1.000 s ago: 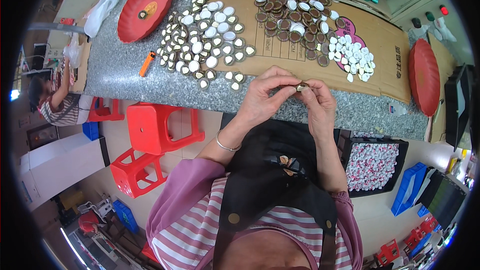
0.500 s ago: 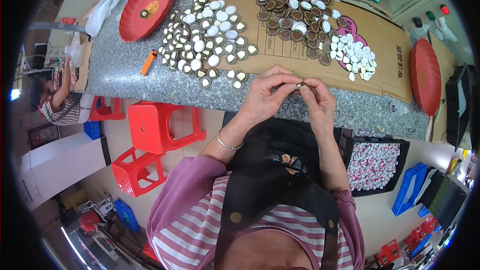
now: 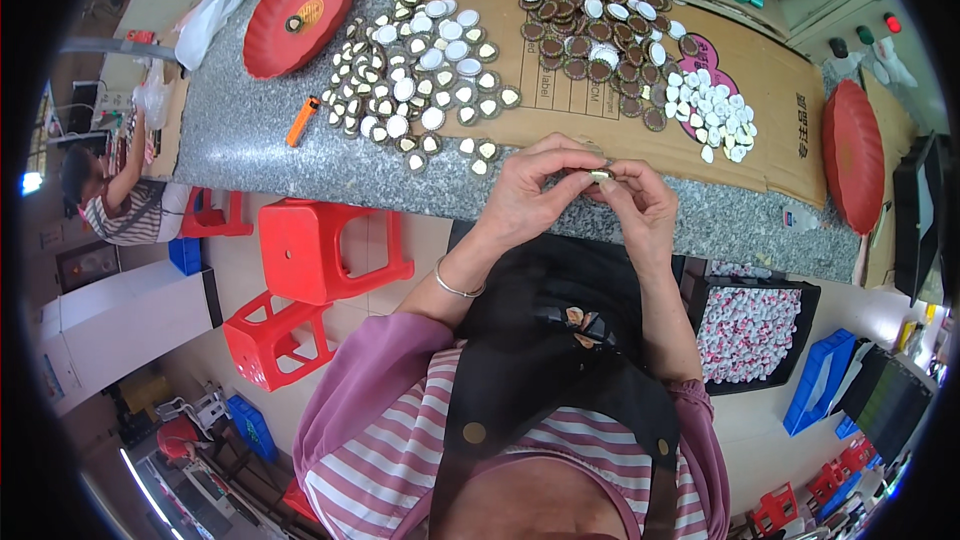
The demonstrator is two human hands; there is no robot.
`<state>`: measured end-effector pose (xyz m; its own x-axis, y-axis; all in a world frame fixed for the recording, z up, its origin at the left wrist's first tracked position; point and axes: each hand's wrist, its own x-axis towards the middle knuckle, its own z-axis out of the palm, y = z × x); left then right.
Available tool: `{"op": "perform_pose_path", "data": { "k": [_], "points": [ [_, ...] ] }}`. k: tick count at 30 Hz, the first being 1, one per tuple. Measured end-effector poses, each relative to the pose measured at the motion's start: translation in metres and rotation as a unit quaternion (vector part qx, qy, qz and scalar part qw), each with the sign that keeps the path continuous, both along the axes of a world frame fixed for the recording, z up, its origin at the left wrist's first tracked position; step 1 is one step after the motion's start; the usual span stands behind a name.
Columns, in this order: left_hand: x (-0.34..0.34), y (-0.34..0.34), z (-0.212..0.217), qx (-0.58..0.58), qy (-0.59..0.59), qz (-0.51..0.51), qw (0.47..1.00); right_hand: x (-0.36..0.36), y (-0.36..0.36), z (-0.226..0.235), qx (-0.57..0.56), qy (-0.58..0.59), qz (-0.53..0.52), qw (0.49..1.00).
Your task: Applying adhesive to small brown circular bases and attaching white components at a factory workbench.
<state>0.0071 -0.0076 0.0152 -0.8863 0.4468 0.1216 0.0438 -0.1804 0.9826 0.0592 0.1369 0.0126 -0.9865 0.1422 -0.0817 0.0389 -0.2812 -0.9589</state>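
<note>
The left hand [image 3: 530, 195] and right hand [image 3: 643, 208] together pinch a small pale-yellow and dark piece [image 3: 600, 176], its outline partly hidden, over the speckled grey stone surface's [image 3: 340, 172] near edge.

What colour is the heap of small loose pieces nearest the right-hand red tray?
The heap is mostly white, with some pale yellow; head view.

Workshop of some sort, e.g. hand assembly: counter [image 3: 225, 152] w/ lots of sm. round pcs [image 3: 404, 89], plus red stools [image 3: 300, 255], blue crates [image 3: 250, 428], co-worker [image 3: 130, 218] nearby.
</note>
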Motion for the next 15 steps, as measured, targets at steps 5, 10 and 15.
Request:
{"op": "perform_pose_path", "data": {
  "k": [5, 10, 15],
  "points": [
    [0.000, -0.003, 0.007, -0.068, 0.065, 0.008, 0.996, 0.001, 0.002, -0.003, 0.087, 0.011, -0.002, 0.996],
    [-0.001, -0.003, 0.014, -0.124, 0.114, 0.010, 0.986, 0.003, -0.002, 0.001, 0.136, 0.033, -0.016, 0.990],
    [-0.001, -0.004, 0.013, -0.131, 0.120, 0.007, 0.984, 0.002, -0.002, -0.005, 0.147, 0.036, -0.020, 0.988]
  ]
}}
